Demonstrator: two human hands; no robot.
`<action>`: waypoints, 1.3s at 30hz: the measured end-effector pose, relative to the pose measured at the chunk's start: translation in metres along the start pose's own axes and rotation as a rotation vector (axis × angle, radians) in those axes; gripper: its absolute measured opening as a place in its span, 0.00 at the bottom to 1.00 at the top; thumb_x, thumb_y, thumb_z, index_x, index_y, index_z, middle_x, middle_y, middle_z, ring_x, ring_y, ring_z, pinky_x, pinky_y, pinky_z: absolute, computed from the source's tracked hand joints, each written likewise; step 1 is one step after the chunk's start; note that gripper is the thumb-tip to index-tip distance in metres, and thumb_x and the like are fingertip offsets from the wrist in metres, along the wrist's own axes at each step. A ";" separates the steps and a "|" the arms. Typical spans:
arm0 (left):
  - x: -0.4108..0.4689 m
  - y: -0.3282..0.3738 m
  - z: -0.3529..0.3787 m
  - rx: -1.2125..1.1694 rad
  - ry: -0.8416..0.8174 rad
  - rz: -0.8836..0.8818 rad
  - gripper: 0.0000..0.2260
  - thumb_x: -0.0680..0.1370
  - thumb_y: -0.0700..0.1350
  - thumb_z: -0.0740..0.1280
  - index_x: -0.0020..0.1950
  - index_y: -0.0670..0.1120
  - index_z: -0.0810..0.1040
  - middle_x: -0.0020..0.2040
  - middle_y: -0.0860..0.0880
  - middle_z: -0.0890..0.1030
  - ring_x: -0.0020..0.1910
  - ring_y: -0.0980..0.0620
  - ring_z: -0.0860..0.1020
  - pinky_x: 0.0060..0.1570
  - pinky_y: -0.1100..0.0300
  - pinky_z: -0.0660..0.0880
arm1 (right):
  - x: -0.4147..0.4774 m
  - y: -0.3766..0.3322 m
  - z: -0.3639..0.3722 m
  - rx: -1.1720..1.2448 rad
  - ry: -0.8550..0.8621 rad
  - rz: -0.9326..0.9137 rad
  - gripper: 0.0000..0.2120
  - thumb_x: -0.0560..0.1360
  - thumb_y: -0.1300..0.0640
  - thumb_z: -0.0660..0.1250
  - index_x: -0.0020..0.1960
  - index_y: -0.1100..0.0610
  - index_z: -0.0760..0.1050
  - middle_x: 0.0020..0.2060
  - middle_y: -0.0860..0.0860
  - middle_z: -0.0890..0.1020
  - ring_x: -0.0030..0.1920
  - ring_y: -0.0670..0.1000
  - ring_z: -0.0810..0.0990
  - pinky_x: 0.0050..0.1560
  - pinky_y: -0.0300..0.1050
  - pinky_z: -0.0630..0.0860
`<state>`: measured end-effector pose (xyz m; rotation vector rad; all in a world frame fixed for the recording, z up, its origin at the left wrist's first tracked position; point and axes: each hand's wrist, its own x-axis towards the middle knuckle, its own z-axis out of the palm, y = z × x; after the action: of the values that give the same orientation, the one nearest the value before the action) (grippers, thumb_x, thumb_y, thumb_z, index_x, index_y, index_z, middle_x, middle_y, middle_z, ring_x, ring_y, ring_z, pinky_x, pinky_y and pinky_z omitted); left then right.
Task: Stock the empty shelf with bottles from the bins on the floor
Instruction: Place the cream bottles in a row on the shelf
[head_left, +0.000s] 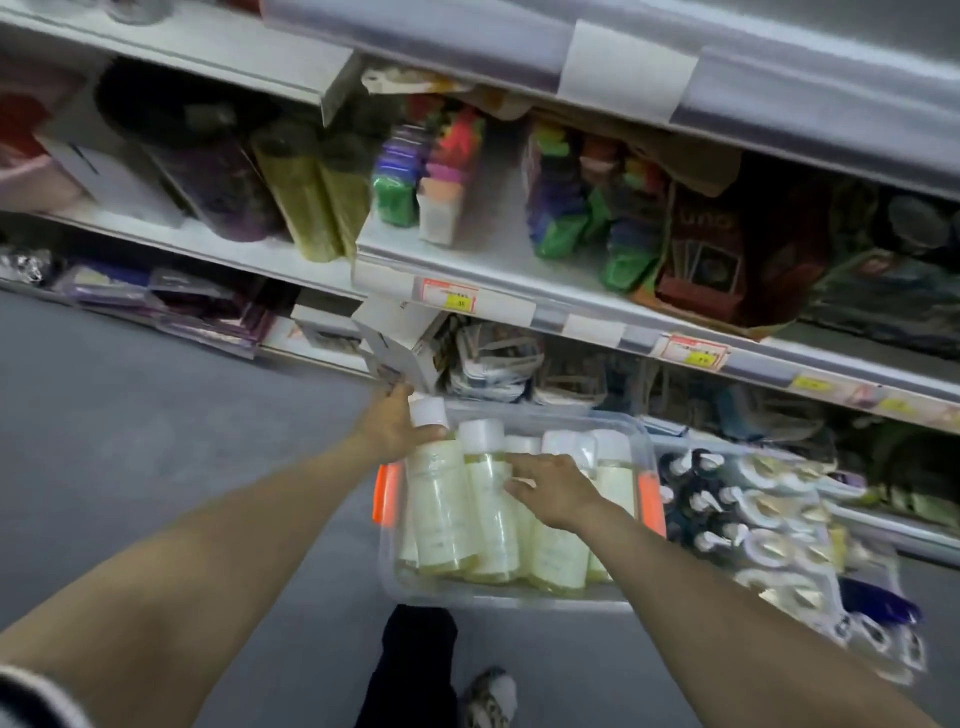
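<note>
A clear plastic bin (498, 597) with orange latches sits on the grey floor below me. It holds several pale yellow bottles with white caps. My left hand (395, 423) grips the neck of the leftmost bottle (436, 499), just under its cap. My right hand (550, 488) reaches into the bin, its fingers curling over the bottles in the middle (491, 519); whether it holds one I cannot tell.
A second bin (769, 525) of dark pump bottles with white-and-gold tops stands to the right. Stocked shelves (519, 270) with price tags rise behind the bins. My leg and shoe (488, 696) are just in front of the clear bin. Grey floor spreads to the left.
</note>
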<state>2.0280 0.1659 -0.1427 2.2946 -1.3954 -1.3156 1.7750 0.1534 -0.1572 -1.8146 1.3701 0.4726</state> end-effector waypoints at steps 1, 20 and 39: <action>0.007 -0.003 0.004 -0.040 -0.014 -0.030 0.39 0.70 0.57 0.77 0.74 0.44 0.64 0.69 0.43 0.72 0.67 0.43 0.72 0.61 0.55 0.71 | 0.004 0.002 0.006 0.035 -0.011 -0.001 0.25 0.82 0.42 0.58 0.78 0.42 0.61 0.74 0.51 0.70 0.75 0.56 0.60 0.73 0.51 0.63; 0.012 0.013 0.015 -0.689 -0.143 -0.410 0.22 0.72 0.43 0.77 0.63 0.48 0.72 0.60 0.42 0.79 0.50 0.43 0.79 0.57 0.38 0.77 | 0.000 0.009 0.018 0.097 -0.062 -0.011 0.27 0.83 0.41 0.57 0.80 0.37 0.53 0.78 0.55 0.63 0.79 0.56 0.55 0.75 0.53 0.59; -0.034 -0.016 0.072 -1.038 -0.123 -0.418 0.20 0.69 0.52 0.79 0.55 0.44 0.81 0.41 0.47 0.86 0.43 0.48 0.85 0.39 0.55 0.80 | -0.058 -0.014 0.077 0.502 -0.134 -0.012 0.36 0.78 0.38 0.65 0.81 0.43 0.55 0.71 0.55 0.69 0.71 0.53 0.69 0.68 0.44 0.65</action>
<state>1.9784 0.2218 -0.1743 1.7721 -0.0798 -1.7285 1.7799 0.2508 -0.1585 -1.3559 1.2494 0.2114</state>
